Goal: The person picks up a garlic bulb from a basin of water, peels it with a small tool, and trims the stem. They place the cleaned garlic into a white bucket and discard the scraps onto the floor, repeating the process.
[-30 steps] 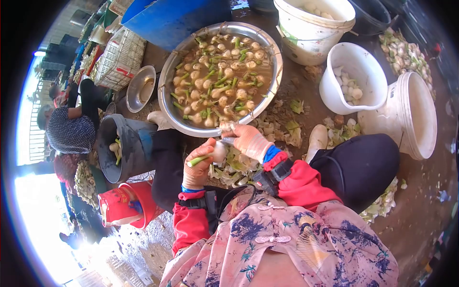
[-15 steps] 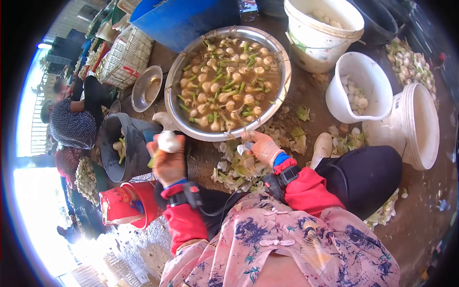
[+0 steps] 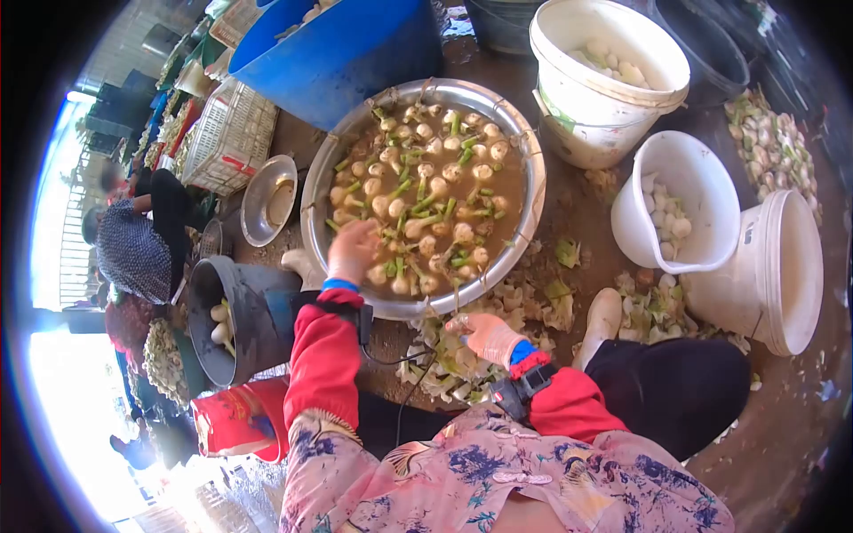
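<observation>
A wide metal basin (image 3: 533, 191) of murky brown water holds many garlic bulbs (image 3: 396, 207) with green stem stubs. Over its near left side reaches my left hand (image 3: 354, 251), palm down, fingers loosely extended among the bulbs and partly hidden by the back of the hand. No bulb shows in it. My right hand (image 3: 489, 338) is closed around a small knife, mostly hidden by the fingers, just outside the near rim. Beneath it lie scattered garlic peelings (image 3: 444, 360).
At left, a dark grey bucket (image 3: 258, 284) holds trimmed bulbs, above a red bucket (image 3: 235, 422). White buckets (image 3: 577, 133) stand on the right, near a garlic pile (image 3: 773, 147). A blue tub (image 3: 346, 62) stands behind the basin. Another person (image 3: 133, 249) sits far left.
My left hand has moved from beside the grey bucket to the basin, and the white bulb it held is gone from it. My right hand stays closed near the rim. The view has shifted.
</observation>
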Motion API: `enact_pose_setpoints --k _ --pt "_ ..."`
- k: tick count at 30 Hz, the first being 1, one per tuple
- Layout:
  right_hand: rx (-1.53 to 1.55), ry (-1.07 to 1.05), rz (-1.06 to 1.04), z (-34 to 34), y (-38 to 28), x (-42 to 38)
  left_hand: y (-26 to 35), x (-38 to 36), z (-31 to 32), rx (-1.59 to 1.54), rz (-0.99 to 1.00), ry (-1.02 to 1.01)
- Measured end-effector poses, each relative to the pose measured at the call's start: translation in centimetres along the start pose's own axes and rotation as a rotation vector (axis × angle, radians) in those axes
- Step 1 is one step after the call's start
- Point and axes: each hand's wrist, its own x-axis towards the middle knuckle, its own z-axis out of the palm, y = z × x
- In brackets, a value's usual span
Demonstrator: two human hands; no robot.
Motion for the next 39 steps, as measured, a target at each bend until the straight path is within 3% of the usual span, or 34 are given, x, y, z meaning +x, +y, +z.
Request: enact_pose_setpoints --k 2,3,6,7,9,10,11,12,13,15,16,19,21,22,23,25,27,29,31,34,37,39 --pt "-0.026 0.057 -0.068 -0.2 -0.3 -0.2 1.4 1.8 3.1 0.401 -0.106 -0.298" --pt "-0.026 0.068 -0.061 -0.6 -0.8 -0.1 2.9 3.0 3.6 0.504 -0.237 -0.542" --pt "0.027 -0.164 0.241 -2.6 -3.3 -0.2 1.7 4.5 5.9 0.591 -0.276 -0.698" --pt "0.034 -0.158 0.249 -2.4 -2.4 0.2 1.6 4.5 5.9 0.504 -0.224 -0.618" --pt "0.185 -0.137 -0.018 -0.9 0.2 1.0 2.4 5.2 5.1 0.306 -0.384 -0.595" --pt "0.321 -0.196 -0.023 -0.9 0.7 1.0 2.2 4.6 4.7 0.311 -0.389 -0.605" --pt "0.704 -0.222 0.039 -1.1 -0.6 0.6 2.0 4.0 4.1 0.021 -0.379 -0.459" --pt "0.711 -0.170 0.041 -1.8 -1.9 0.2 2.0 3.2 3.3 -0.265 -0.364 -0.305" --pt "0.716 -0.116 0.044 -2.6 -2.9 0.1 3.6 2.4 2.1 -0.494 -0.462 -0.285" --pt "0.628 0.241 -0.119 -2.1 -3.5 0.8 6.3 0.1 0.7 -0.895 -0.381 -0.210" --pt "0.716 0.329 -0.221 -1.2 -2.4 1.5 8.4 -1.0 -0.2 -0.992 -0.432 -0.243" --pt "0.826 0.273 -0.320 -1.2 -2.7 0.7 12.2 -4.5 -1.3 -1.192 -0.544 -0.404" --pt "0.894 0.247 -0.117 -2.1 -7.0 -2.2 15.9 -7.3 -1.4 -1.428 -0.555 -0.283" --pt "0.891 0.248 -0.122 -1.8 -6.9 -2.6 18.2 -8.0 -1.9 -1.485 -0.456 -0.271" --pt "0.961 0.200 -0.110 -1.6 -6.5 -2.8 18.6 -9.3 -1.8 -1.483 -0.335 -0.316" --pt "1.031 0.148 -0.105 -1.2 -6.2 -3.1 20.1 -12.0 -1.8 -1.247 -0.368 -0.269" --pt "1.005 0.072 -0.023 -0.9 -6.0 -3.5 19.5 -13.7 -1.8 -1.222 -0.398 -0.178" --pt "0.914 0.106 -0.061 -0.9 -6.5 -4.0 17.8 -14.9 -2.0 -1.002 -0.465 -0.224" --pt "0.421 0.222 -0.027 -1.7 -7.5 -4.8 17.6 -15.7 -1.8 -1.081 -0.453 -0.209" --pt "0.349 0.295 -0.101 -0.7 -6.1 -3.7 18.4 -15.9 -1.5 -0.594 -0.215 -0.142" --pt "0.398 0.347 -0.168 -0.3 -6.3 -4.1 19.9 -16.2 -1.6 -0.377 -0.161 -0.143" --pt "0.287 0.395 -0.075 -0.6 -7.2 -5.2 20.0 -16.4 -1.5 -0.341 -0.149 -0.126"
